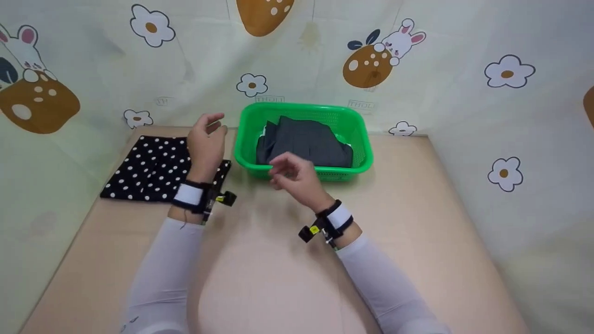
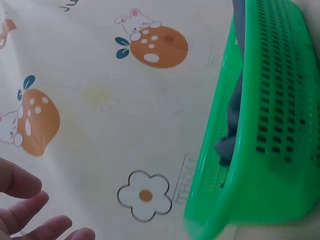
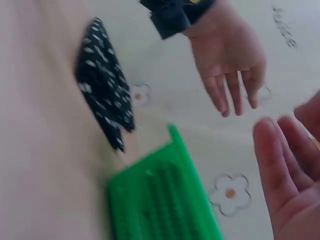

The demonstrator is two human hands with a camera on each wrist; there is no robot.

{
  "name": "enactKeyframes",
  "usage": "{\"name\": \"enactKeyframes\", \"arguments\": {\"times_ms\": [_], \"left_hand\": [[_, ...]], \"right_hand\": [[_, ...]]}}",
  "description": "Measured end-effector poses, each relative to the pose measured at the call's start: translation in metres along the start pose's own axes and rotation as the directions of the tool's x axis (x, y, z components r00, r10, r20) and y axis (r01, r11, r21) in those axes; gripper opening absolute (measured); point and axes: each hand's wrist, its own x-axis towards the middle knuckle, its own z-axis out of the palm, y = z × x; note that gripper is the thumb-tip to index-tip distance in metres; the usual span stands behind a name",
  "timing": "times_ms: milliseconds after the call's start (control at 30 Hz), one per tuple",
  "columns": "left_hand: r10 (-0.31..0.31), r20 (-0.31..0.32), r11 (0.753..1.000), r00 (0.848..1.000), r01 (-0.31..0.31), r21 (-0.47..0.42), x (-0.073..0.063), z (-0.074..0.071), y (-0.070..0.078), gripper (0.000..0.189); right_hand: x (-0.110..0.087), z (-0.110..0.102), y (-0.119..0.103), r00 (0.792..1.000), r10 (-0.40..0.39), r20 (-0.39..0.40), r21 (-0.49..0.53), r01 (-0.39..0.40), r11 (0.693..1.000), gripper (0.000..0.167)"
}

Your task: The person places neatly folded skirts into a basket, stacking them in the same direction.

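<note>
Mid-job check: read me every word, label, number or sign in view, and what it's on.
"Juice": on the wall sheet, right wrist view.
"Ju": wall sheet, left wrist view, cut off by the frame.
"THOLI": faint, outlined, on the wall sheet behind the basket; last letter unsure.
Outlined mark further left: too faint.
Yellow patches on wrist cameras: too small to read.

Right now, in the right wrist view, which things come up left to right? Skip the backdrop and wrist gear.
Dotted cloth → basket → left hand → right hand.
</note>
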Motion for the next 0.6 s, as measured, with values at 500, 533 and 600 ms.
{"name": "enactKeyframes", "arguments": {"times_ms": [500,533,600], "left_hand": [[-0.086,-0.115,0.890,0.990,0.128,0.437,0.029,-0.115,-0.089,0.048],[-0.111,-0.116,0.867,0.987,0.153,0.474,0.031,-0.122,-0.095,0.052],[-0.168,-0.112,0.800,0.979,0.201,0.565,0.033,-0.134,-0.108,0.058]], "right_hand": [[-0.002,0.090,0.041,0.917,0.372,0.142,-0.136,-0.354,0.925,0.040],[-0.003,0.094,0.043,0.913,0.383,0.138,-0.130,-0.367,0.921,0.041],[-0.006,0.102,0.044,0.905,0.403,0.140,-0.116,-0.389,0.914,0.042]]}}
